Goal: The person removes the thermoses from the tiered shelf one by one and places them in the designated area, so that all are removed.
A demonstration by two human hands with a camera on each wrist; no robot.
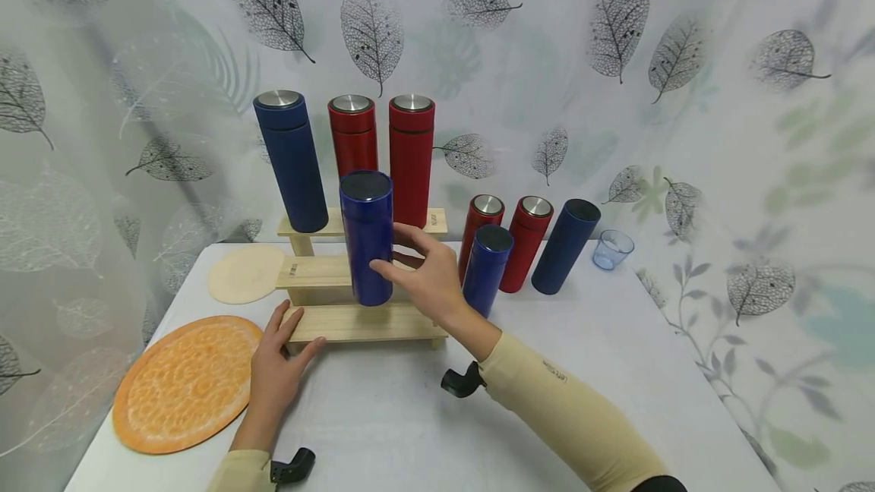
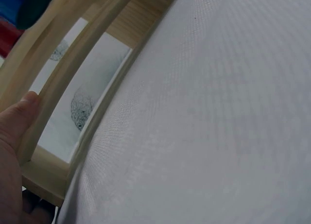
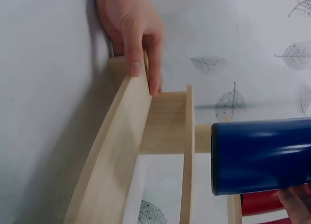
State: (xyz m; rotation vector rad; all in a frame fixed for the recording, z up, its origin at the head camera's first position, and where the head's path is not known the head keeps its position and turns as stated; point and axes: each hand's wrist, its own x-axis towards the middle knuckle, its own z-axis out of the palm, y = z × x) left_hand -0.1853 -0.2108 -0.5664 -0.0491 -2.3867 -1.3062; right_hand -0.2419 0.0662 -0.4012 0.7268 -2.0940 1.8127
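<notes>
At the lower left of the frame, the fingers and thumb of my left hand (image 1: 276,370) grip the shelf (image 1: 362,323) by its lowest board, beside the orange mat (image 1: 187,386). Mid-frame, my right hand (image 1: 431,272) curls round the blue bottle (image 1: 368,241), its base apart from the boards. Right of centre stand four bottles (image 1: 525,247); at upper centre-left, three bottles (image 1: 353,139) top the shelf.

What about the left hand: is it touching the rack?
Touching: the right wrist view shows the left hand gripping the rack at one end.
</notes>
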